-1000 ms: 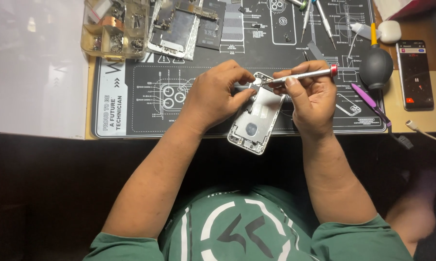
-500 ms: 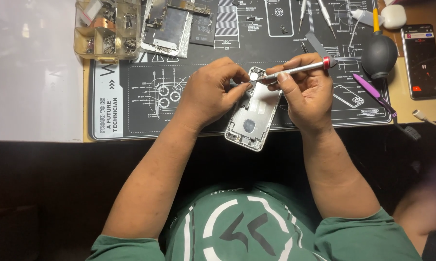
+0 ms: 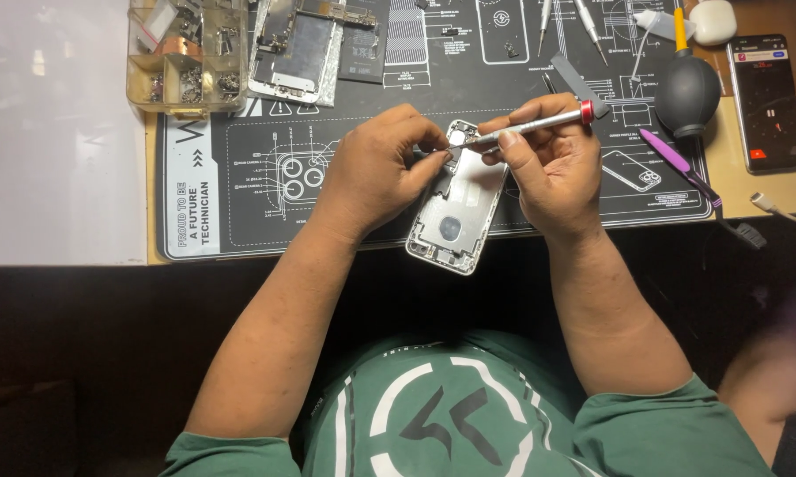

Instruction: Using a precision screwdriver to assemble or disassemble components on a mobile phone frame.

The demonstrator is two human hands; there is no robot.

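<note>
An opened silver phone housing (image 3: 455, 216) lies tilted on the dark work mat (image 3: 265, 177), its lower end over the mat's front edge. My left hand (image 3: 376, 168) pinches the housing's upper left corner. My right hand (image 3: 548, 163) holds a silver screwdriver with a red end cap (image 3: 539, 124), its tip pointing left into the housing's top, close to my left fingertips.
A clear parts box (image 3: 186, 57) and a stripped phone frame (image 3: 296, 49) sit at the mat's back left. A black air blower (image 3: 687, 88), purple pry tool (image 3: 671, 159), lit phone (image 3: 764, 102), white case (image 3: 711, 19) and cable (image 3: 782, 210) lie right. White sheet (image 3: 58, 132) at left.
The view has shifted slightly. Both hands stay on the housing, and the screwdriver has kept nearly the same pose at the housing's top end.
</note>
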